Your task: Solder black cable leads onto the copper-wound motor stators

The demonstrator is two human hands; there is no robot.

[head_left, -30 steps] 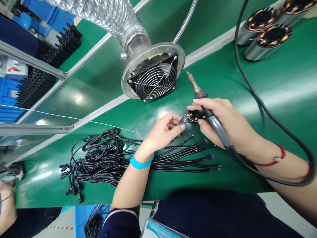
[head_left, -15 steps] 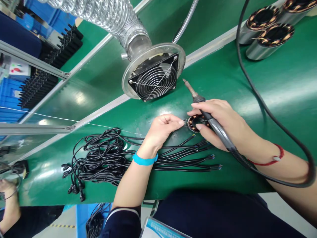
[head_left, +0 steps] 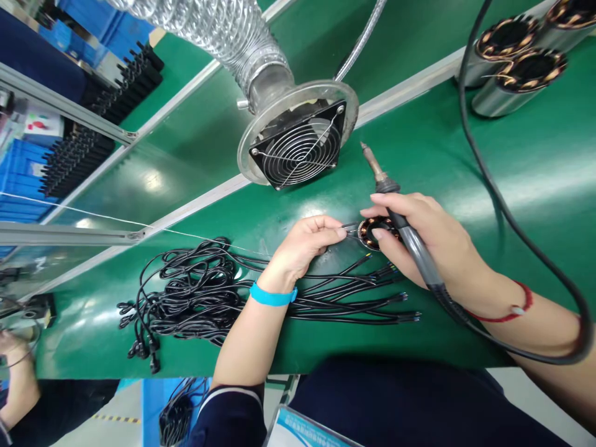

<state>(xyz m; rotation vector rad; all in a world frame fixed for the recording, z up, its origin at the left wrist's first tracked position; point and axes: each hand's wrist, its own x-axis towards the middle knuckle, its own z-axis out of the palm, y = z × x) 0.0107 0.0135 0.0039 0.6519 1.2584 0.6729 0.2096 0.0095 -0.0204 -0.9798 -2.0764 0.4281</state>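
My left hand (head_left: 311, 243) pinches thin wire leads (head_left: 350, 230) that come out of a motor stator (head_left: 367, 233) with copper windings. Around the stator and a soldering iron (head_left: 416, 251) my right hand (head_left: 433, 239) is closed. The iron lies across that palm, its bare metal tip pointing up and away towards the fan. Fingers of my right hand cover much of the stator. Just below both hands, black cables (head_left: 326, 301) lie on the green bench, their stripped ends to the right.
A fume extractor fan (head_left: 300, 152) on a foil duct (head_left: 223, 37) hangs beyond my hands. Several wound stators (head_left: 500, 90) stand at the far right. The iron's cord (head_left: 505, 223) loops along the right. Another person's hand (head_left: 16, 351) is at the left edge.
The hands, stator and iron sit slightly further right in view, as do the fan and far stators. The gap between my left fingers and the stator looks a little wider.
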